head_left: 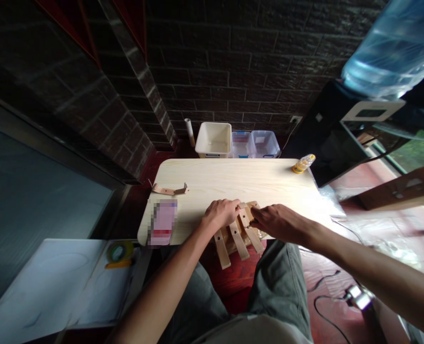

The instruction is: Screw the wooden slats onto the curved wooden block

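Note:
A wooden slatted piece (pixel 236 236) lies at the front edge of the table (pixel 215 174). Its light slats have dark round holes, and their ends jut past the edge over my lap. My left hand (pixel 222 212) is closed on the piece's upper left end, thumb and fingers pinching near a small wooden part. On the other side, my right hand (pixel 273 221) is curled into a grip right against the slats. Whatever its fingers hold is hidden from me. A smaller bent wooden piece (pixel 168 191) with metal screws sits at the table's left.
A pixelated pinkish flat item (pixel 164 222) lies front left. A yellow-capped clear bottle (pixel 304 164) is tipped at the back right. Behind the table are a cream bin (pixel 214 125) and clear tubs (pixel 265 143). Left stands a white surface (pixel 47 282) with a tape roll (pixel 119 251).

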The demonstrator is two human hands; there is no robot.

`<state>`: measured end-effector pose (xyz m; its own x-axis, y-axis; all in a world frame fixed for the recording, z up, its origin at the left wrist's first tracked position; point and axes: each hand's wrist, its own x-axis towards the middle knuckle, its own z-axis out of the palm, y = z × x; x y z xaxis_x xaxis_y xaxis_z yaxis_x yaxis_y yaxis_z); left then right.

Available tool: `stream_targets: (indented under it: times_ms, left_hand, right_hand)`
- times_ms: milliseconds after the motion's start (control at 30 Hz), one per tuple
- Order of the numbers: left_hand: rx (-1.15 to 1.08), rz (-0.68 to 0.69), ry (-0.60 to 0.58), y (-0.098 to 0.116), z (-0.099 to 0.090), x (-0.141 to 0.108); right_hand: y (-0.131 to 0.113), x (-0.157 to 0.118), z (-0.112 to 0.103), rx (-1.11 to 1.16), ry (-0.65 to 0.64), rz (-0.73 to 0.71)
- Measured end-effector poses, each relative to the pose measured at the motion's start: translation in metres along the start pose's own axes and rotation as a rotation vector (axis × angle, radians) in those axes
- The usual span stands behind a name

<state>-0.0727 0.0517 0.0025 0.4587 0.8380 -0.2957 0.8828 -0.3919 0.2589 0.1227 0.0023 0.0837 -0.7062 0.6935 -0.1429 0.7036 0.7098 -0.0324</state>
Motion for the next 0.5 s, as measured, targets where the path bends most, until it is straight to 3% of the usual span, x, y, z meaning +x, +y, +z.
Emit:
stream_targets:
  times_ms: [500]
  left_hand:
    - [-0.049, 0.015, -0.050, -0.0053, -0.0028, 0.0028]
  right_hand:
    - [0.0024, -0.0036, -0.0016, 0.119, -0.011, -0.024]
